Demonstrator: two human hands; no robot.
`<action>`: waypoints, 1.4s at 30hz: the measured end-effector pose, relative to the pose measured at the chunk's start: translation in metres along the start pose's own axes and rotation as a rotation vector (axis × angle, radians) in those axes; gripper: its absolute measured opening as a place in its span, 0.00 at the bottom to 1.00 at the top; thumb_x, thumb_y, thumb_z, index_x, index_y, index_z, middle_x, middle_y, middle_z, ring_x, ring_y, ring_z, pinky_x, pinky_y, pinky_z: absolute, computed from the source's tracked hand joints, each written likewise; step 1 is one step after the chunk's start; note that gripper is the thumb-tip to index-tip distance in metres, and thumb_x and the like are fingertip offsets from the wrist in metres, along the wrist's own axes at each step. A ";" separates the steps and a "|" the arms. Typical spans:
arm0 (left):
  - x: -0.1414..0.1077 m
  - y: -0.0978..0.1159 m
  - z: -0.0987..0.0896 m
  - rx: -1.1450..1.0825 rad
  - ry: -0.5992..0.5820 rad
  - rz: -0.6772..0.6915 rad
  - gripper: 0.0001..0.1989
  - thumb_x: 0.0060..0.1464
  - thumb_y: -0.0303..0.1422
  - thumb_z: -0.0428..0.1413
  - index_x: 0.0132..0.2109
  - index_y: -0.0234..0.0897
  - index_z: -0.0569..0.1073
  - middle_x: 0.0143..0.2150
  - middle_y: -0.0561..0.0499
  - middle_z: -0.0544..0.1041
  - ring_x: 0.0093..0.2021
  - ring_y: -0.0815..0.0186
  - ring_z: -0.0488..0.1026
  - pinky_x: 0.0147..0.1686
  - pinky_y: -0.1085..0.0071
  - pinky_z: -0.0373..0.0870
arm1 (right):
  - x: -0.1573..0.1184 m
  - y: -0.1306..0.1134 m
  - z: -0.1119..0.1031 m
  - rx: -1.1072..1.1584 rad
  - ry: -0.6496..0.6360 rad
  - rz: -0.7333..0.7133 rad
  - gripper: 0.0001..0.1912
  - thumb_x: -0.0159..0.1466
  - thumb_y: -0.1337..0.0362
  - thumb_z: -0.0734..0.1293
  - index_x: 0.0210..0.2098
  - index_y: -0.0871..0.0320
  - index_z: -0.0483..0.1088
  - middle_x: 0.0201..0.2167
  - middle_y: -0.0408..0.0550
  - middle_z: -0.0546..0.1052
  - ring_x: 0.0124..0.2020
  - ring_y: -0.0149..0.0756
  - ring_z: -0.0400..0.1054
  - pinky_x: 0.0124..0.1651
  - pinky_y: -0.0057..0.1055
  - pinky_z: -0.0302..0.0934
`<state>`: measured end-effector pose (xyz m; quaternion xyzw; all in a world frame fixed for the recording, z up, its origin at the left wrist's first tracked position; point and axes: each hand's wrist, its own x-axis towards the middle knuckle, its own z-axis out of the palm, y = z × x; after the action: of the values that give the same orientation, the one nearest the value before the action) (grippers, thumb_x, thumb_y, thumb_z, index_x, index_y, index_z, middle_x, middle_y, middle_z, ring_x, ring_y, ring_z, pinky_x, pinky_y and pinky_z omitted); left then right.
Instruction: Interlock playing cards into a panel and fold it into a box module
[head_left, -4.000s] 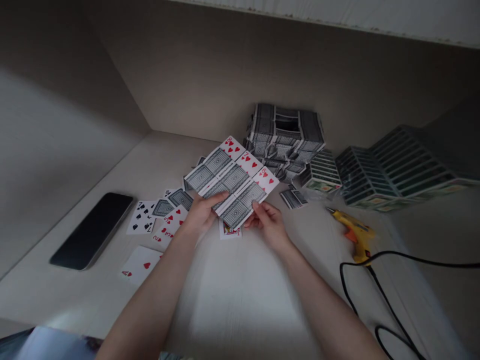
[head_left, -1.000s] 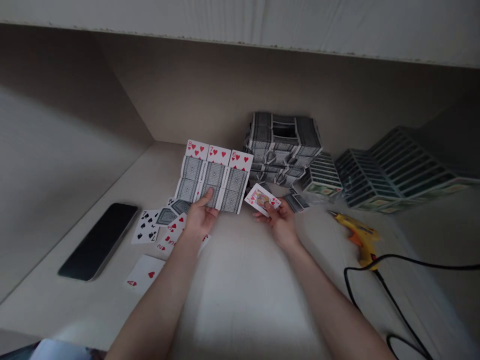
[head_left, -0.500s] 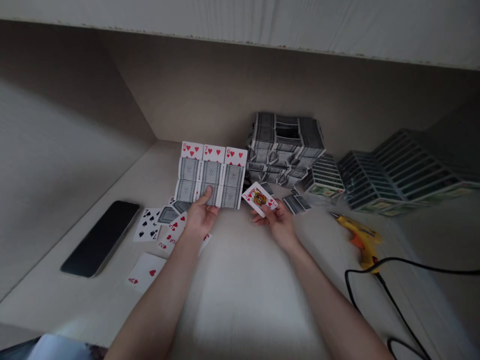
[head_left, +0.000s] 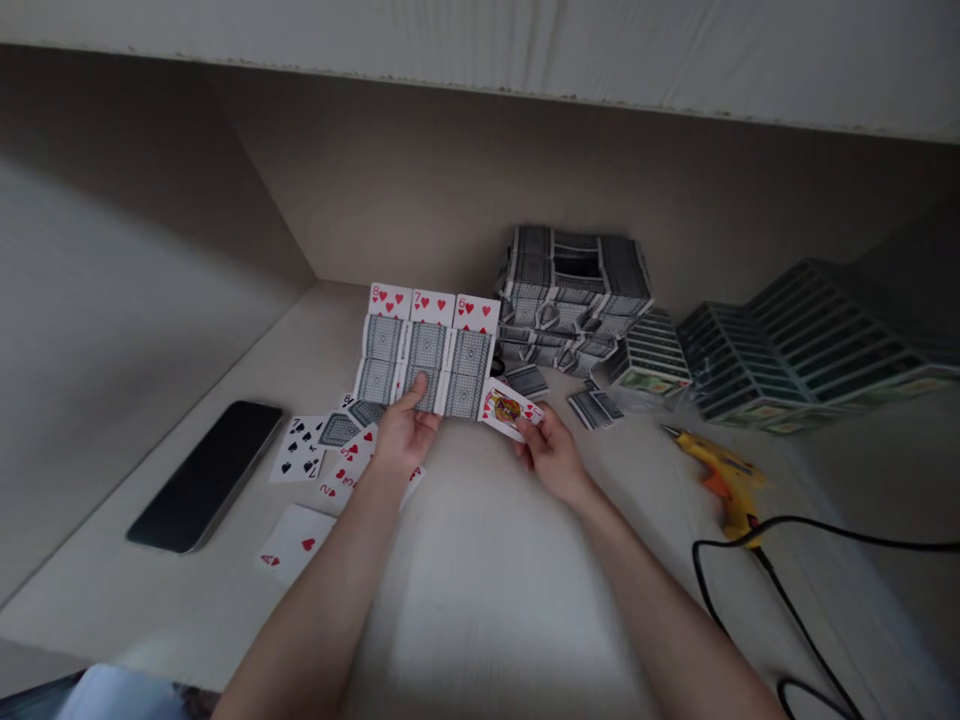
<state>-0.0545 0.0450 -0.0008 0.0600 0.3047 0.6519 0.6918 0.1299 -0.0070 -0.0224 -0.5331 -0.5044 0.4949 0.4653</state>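
My left hand [head_left: 406, 432] grips a panel of joined playing cards [head_left: 427, 352] by its lower edge, thumb in front. Grey patterned backs fill most of the panel, and the faces of the 8, 7 and 6 of hearts show along its top. In my right hand [head_left: 551, 448] is a jack of hearts card [head_left: 508, 408], face up and pinched at its right end. The card's left end is at the panel's lower right corner; whether they touch I cannot tell. Loose playing cards [head_left: 298, 450] lie under and beside my left forearm.
Behind the panel stands a box-like structure of grey cards [head_left: 574, 295]. Rows of stacked card decks [head_left: 810, 340] are at the right. A yellow glue gun [head_left: 724, 480] with a black cable [head_left: 799, 600] lies at front right, and a phone [head_left: 206, 477] at left. A shelf edge [head_left: 480, 80] hangs overhead.
My right hand has turned the jack closer to level and brought it slightly left, to the panel's lower right corner. The left hand still grips the panel.
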 end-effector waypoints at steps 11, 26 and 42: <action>0.002 0.003 -0.001 0.033 0.044 0.028 0.11 0.49 0.22 0.58 0.41 0.33 0.75 0.37 0.48 0.80 0.39 0.67 0.77 0.47 0.70 0.73 | 0.004 0.005 -0.008 -0.086 -0.057 -0.031 0.08 0.60 0.57 0.59 0.33 0.54 0.58 0.28 0.42 0.70 0.30 0.32 0.64 0.30 0.27 0.60; -0.008 -0.005 0.007 0.024 0.016 0.028 0.19 0.48 0.18 0.57 0.47 0.36 0.73 0.41 0.49 0.80 0.42 0.65 0.77 0.49 0.68 0.71 | 0.000 -0.006 -0.005 0.074 -0.030 0.060 0.10 0.57 0.56 0.63 0.29 0.53 0.58 0.26 0.40 0.70 0.28 0.32 0.64 0.25 0.24 0.58; -0.019 -0.021 0.012 0.102 -0.013 -0.042 0.16 0.46 0.22 0.60 0.45 0.35 0.74 0.42 0.47 0.79 0.45 0.62 0.75 0.50 0.65 0.70 | -0.001 -0.004 -0.004 0.129 -0.086 0.062 0.09 0.57 0.57 0.64 0.31 0.54 0.60 0.27 0.39 0.70 0.29 0.32 0.66 0.29 0.27 0.63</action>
<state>-0.0297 0.0273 0.0050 0.0930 0.3340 0.6206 0.7033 0.1334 -0.0076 -0.0184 -0.4957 -0.4743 0.5629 0.4608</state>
